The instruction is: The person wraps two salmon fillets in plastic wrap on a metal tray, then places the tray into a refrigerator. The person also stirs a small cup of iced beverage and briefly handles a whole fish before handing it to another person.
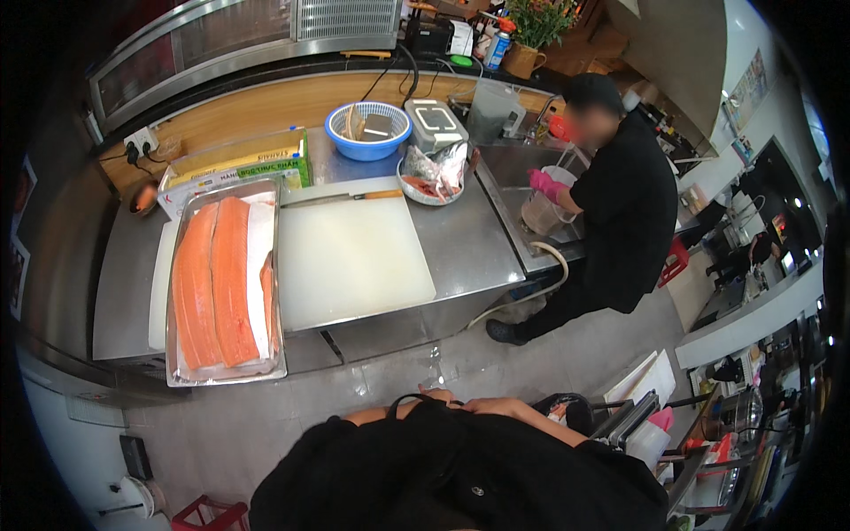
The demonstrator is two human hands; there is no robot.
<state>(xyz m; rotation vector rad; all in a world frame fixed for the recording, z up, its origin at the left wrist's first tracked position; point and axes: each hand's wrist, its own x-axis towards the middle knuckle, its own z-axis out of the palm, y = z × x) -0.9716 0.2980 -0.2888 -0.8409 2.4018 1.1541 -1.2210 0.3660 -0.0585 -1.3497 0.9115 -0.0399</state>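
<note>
My left hand (435, 393) and my right hand (490, 404) are close together in front of my waist, partly hidden by my black shirt. Whether their fingers hold anything cannot be seen. Before me on a steel counter (458, 255), two long orange salmon fillets (232, 279) lie side by side on white lining in a metal tray (281, 372). Another orange piece (267, 295) shows at the tray's right edge. Right of the tray is a white cutting board (352, 259). A knife (332, 198) with a wooden handle lies along its far edge.
Behind the board are a bowl (430, 197) with a fish head and scraps, a blue basin (369, 152), a lidded container (436, 126) and a cling film box (239, 169). At the sink (514, 166), a co-worker in a pink glove (546, 184) holds a plastic container (546, 214). A hose (558, 282) reaches the floor.
</note>
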